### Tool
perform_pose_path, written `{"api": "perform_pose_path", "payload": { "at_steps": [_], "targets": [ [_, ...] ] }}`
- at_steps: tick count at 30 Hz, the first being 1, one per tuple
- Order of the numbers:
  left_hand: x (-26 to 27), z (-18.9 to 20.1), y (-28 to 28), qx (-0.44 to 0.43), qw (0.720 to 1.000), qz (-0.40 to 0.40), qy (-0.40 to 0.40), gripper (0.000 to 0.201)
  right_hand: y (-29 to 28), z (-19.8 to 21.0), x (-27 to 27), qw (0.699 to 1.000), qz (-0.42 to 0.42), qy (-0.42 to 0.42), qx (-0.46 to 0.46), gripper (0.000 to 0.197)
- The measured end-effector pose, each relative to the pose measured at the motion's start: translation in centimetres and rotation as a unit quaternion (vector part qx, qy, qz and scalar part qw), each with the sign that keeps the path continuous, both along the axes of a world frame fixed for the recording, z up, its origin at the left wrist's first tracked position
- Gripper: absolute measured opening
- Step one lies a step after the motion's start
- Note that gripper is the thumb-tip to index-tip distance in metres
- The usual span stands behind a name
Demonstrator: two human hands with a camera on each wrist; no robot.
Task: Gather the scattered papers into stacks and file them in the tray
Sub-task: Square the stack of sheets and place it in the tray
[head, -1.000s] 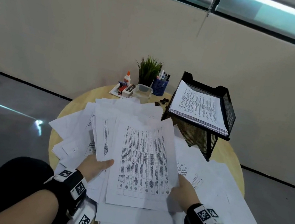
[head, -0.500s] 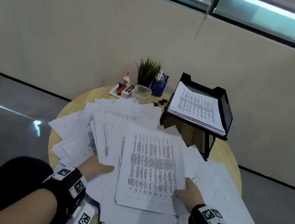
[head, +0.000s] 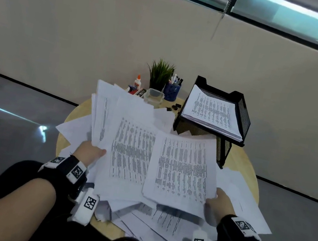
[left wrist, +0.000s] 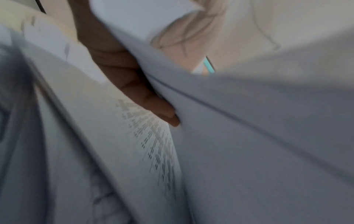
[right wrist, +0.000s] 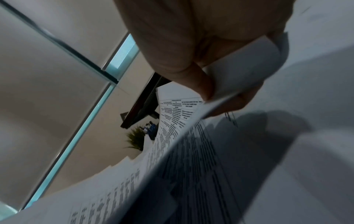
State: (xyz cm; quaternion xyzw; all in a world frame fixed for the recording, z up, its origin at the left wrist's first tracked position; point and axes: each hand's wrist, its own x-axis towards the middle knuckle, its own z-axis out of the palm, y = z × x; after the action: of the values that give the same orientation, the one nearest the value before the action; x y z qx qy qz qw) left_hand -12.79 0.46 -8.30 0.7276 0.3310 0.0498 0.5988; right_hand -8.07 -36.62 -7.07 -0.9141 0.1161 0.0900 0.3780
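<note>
A fanned bundle of printed papers is lifted off the round wooden table, tilted up toward me. My left hand grips its left edge, thumb on top; in the left wrist view its fingers lie under the sheets. My right hand pinches the lower right corner of the right-hand sheets. More loose papers lie scattered below. The black mesh tray stands at the back right with a stack of papers in it.
Behind the papers stand a potted plant, a blue pen cup, a glue bottle, a clear plastic box and small black binder clips. A beige wall runs behind the table.
Both hands have raised the gathered papers off the table and tilted them up. The bundle has fanned out, with the right-hand sheets shifted rightward.
</note>
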Motion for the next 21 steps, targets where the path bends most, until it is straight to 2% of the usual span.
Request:
{"api": "perform_pose_path", "payload": {
  "at_steps": [4,6,10,12,15,21],
  "targets": [
    [0.2,1.6,1.9,0.029,0.998,0.041,-0.021,0.034,-1.1,1.1,-0.6,0.995,-0.028,0.015,0.1,0.015],
    [0.0,2.1,2.6,0.03,0.997,0.061,-0.022,0.035,-1.3,2.0,-0.9,0.977,-0.042,0.053,0.203,0.016],
    [-0.1,1.9,2.8,0.02,0.997,0.074,-0.018,0.039,-1.6,3.7,-1.0,0.945,-0.009,0.102,0.31,0.012],
    [0.0,1.4,2.3,0.006,0.998,0.059,-0.021,0.034,-1.7,4.6,-0.9,0.923,0.011,0.119,0.367,0.021],
    [0.1,1.1,1.1,-0.019,0.999,0.026,-0.025,0.02,-1.9,6.5,-0.5,0.905,0.043,0.135,0.4,0.028],
    [0.4,0.0,-1.0,-0.016,0.999,-0.013,-0.043,0.023,-2.3,10.7,1.4,0.897,0.051,0.109,0.425,0.035]
  ]
}}
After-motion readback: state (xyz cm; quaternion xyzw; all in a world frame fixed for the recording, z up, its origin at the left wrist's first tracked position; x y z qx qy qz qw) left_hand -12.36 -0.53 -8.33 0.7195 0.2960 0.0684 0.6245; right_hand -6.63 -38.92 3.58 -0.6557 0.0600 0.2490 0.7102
